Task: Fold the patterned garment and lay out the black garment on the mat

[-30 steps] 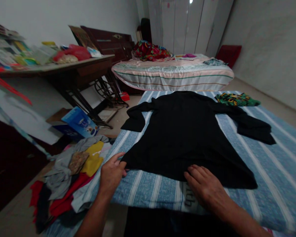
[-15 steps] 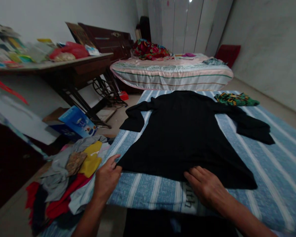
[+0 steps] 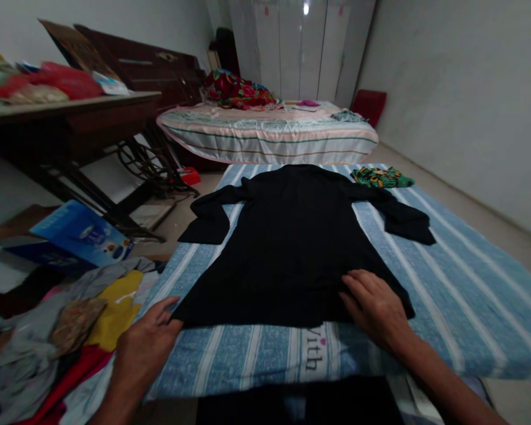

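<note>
A long-sleeved black shirt (image 3: 287,248) lies spread on a blue-and-white striped cover (image 3: 451,277), its hem toward me and its sleeves out to both sides. My left hand (image 3: 148,339) pinches the hem's left corner between thumb and fingers. Over the lower right part of the shirt, my right hand (image 3: 374,304) rests with its fingers laid on the cloth near the hem. A patterned green-and-yellow cloth (image 3: 383,177) lies beyond the right sleeve.
Loose clothes (image 3: 115,313) are heaped at the lower left beside a blue carton (image 3: 79,233). A treadle table (image 3: 110,103) with red bags stands along the left wall. Behind is a bed (image 3: 269,133) with a red flowered blanket (image 3: 239,91).
My right hand has left the hem's edge and moved up onto the shirt toward its right side. The left hand keeps the left corner. The view has swung right.
</note>
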`<action>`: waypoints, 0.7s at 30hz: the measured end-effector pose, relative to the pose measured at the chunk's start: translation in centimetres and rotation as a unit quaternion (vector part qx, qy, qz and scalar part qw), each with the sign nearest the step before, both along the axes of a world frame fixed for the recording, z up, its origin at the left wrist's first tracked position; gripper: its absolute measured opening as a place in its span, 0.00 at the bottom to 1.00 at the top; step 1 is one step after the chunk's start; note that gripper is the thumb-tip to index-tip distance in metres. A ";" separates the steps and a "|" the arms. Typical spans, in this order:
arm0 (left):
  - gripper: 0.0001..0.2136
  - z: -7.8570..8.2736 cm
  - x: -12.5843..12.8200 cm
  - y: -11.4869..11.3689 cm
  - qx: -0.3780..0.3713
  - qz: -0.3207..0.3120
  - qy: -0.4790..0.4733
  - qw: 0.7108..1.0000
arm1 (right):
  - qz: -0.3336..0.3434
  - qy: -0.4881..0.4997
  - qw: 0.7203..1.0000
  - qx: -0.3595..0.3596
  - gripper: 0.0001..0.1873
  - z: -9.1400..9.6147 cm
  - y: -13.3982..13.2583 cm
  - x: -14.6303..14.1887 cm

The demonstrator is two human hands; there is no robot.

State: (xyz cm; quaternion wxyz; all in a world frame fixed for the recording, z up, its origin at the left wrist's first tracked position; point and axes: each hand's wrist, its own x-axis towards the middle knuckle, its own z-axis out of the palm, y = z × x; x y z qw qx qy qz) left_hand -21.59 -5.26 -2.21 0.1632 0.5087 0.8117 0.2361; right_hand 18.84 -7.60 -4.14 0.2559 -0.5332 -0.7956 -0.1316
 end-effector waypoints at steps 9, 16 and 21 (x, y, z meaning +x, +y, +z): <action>0.31 0.5 0.3 0.1 -0.010 0.005 -0.066 0.998 | -0.219 -0.128 0.964 -0.084 0.10 -0.6 -1.3 7.1; 0.25 1.2 0.3 0.2 0.006 0.018 -0.044 0.999 | -0.212 -0.071 0.975 -0.015 0.16 -2.3 -5.0 10.6; 0.22 2.7 0.6 0.4 -0.023 0.030 -0.079 0.996 | -0.191 -0.055 0.980 -0.022 0.16 -3.4 -6.0 10.8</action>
